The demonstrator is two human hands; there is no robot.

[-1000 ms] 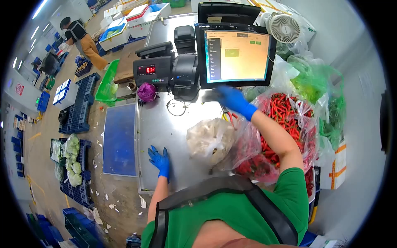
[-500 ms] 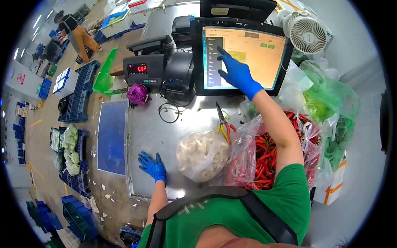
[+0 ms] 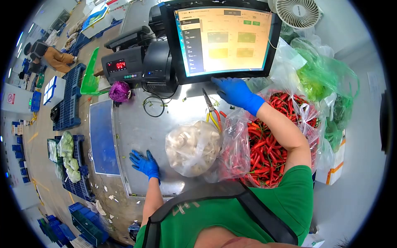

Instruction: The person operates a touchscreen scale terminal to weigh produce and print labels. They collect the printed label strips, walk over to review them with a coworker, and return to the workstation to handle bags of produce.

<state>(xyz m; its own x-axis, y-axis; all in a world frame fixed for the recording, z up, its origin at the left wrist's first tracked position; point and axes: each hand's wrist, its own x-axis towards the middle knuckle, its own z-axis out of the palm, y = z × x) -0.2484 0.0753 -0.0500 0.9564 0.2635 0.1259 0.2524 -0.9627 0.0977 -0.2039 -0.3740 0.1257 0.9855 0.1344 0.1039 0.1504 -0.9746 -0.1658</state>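
My left hand (image 3: 145, 165), in a blue glove, rests on the metal table (image 3: 142, 132) with its fingers spread. My right hand (image 3: 236, 93), also gloved in blue, hovers just below the lower edge of the monitor (image 3: 225, 41), fingers extended and holding nothing. Between my hands sits a clear bag of whitish contents (image 3: 192, 149). Pliers (image 3: 211, 110) with red and yellow handles lie beside my right hand. Under my right forearm is a plastic bag of red chillies (image 3: 266, 153).
A scale (image 3: 122, 66) with a lit red display stands at the back left, a purple cabbage (image 3: 120, 91) before it. Green bags (image 3: 326, 78) and a fan (image 3: 297, 13) are at the right. Another person (image 3: 51, 56) is at the far left.
My right hand crossed the screen and then dropped below its lower edge. The screen now shows several boxes. The scale display changed from 0.02 to 0.04. The view has shifted; my left hand stays on the table.
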